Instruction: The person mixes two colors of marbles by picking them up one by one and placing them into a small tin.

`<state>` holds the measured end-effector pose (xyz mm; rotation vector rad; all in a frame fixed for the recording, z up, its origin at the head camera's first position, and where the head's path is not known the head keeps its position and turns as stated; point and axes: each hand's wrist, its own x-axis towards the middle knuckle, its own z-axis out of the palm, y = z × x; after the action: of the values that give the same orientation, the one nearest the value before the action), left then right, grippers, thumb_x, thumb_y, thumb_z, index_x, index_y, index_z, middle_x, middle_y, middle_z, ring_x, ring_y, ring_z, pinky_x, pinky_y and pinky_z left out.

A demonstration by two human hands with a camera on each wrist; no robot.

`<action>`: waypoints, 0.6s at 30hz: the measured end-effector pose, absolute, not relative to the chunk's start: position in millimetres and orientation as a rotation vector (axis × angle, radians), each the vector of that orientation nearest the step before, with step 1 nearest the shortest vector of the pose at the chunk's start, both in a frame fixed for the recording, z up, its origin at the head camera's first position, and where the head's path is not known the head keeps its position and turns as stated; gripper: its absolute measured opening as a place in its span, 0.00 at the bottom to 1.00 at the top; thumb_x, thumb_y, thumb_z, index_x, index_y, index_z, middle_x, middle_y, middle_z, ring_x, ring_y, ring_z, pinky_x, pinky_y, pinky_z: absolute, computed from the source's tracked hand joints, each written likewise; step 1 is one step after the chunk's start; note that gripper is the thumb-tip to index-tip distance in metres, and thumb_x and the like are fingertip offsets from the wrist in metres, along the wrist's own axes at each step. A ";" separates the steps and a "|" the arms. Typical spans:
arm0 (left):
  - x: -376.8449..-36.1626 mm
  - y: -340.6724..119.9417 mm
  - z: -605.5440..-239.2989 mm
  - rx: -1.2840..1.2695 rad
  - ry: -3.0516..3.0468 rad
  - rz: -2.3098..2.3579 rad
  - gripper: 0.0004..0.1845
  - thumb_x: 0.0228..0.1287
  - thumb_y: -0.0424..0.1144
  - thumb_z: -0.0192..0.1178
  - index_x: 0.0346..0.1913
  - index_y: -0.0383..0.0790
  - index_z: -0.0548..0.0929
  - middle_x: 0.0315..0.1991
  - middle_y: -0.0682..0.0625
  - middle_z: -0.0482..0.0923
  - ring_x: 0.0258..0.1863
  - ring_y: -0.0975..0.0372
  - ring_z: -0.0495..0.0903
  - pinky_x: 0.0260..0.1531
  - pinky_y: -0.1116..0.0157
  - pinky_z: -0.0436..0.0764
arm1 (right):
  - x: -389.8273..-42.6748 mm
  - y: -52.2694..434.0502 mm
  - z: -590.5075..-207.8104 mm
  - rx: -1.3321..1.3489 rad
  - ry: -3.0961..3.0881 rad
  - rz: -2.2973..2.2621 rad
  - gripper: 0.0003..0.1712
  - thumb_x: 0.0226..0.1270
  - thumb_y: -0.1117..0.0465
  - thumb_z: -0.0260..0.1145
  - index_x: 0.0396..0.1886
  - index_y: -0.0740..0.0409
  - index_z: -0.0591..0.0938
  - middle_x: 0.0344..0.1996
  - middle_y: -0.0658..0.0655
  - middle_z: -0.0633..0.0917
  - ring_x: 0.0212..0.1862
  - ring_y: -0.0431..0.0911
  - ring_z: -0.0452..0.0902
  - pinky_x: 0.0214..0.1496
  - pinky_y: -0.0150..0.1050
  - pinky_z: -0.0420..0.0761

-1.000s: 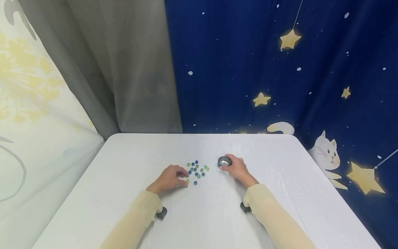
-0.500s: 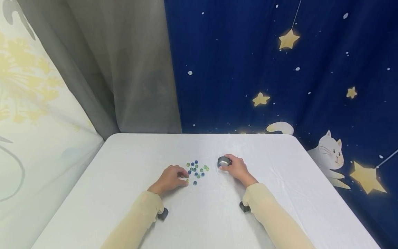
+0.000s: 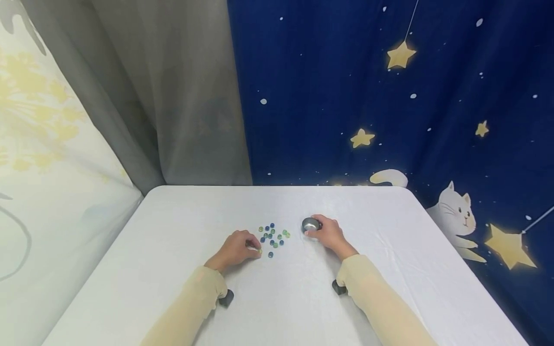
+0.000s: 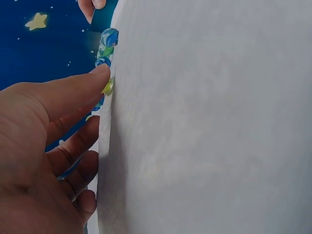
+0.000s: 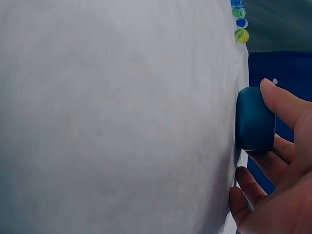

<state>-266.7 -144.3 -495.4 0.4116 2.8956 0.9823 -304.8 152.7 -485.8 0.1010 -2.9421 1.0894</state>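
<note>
My left hand (image 3: 237, 247) is at the near left side of a loose group of glass marbles (image 3: 270, 236). Its thumb and forefinger pinch a yellow marble (image 4: 108, 87), partly hidden by the thumb in the left wrist view. The other marbles are blue and green, with swirls inside. To the right of the group, my right hand (image 3: 330, 234) grips a small round metal cup (image 3: 311, 224) from its right side, thumb on the near side. The cup stands upright on the table, silvery inside; its rounded wall looks blue-green in the right wrist view.
A white cloth covers the table (image 3: 195, 206), whose rounded far edge meets a grey curtain (image 3: 199, 96) and a dark blue curtain (image 3: 320, 96) with stars. Black wrist cameras (image 3: 226, 298) hang under both cream sleeves (image 3: 385, 300).
My left thumb and forefinger have closed together on the yellow marble. The right hand and the cup stay in place, and the other marbles have not moved.
</note>
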 end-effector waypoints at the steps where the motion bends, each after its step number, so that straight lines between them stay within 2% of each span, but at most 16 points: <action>1: -266.8 -144.1 -495.6 0.409 2.892 0.992 0.08 0.50 0.39 0.75 0.32 0.51 0.85 0.33 0.59 0.78 0.41 0.61 0.75 0.52 0.56 0.73 | -304.8 152.8 -485.6 0.102 -2.941 1.090 0.36 0.55 0.52 0.76 0.64 0.55 0.75 0.58 0.62 0.79 0.62 0.61 0.69 0.62 0.58 0.66; 5: -266.6 -143.5 -494.0 0.403 2.865 1.087 0.08 0.50 0.38 0.74 0.32 0.51 0.85 0.33 0.59 0.79 0.41 0.61 0.76 0.52 0.56 0.73 | -304.8 153.6 -485.3 0.099 -2.941 1.099 0.37 0.55 0.53 0.76 0.64 0.55 0.75 0.58 0.62 0.78 0.63 0.61 0.69 0.62 0.58 0.65; 12: -269.0 -141.4 -486.6 0.392 2.822 1.307 0.07 0.53 0.35 0.72 0.34 0.50 0.86 0.33 0.58 0.79 0.34 0.61 0.74 0.40 0.60 0.73 | -305.3 155.7 -487.4 0.060 -2.938 1.142 0.37 0.54 0.52 0.76 0.64 0.54 0.75 0.58 0.62 0.78 0.63 0.62 0.67 0.62 0.59 0.64; 18: -271.0 -137.4 -484.0 0.347 2.793 1.411 0.07 0.55 0.35 0.71 0.36 0.48 0.87 0.35 0.57 0.80 0.35 0.60 0.73 0.38 0.61 0.72 | -304.8 154.6 -487.9 0.025 -2.921 1.197 0.35 0.54 0.52 0.77 0.62 0.54 0.76 0.55 0.59 0.80 0.60 0.59 0.68 0.60 0.58 0.66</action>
<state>-271.0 -137.4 -484.0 0.3475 2.7930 1.4112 -304.8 154.6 -487.9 0.0255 -2.9213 1.1969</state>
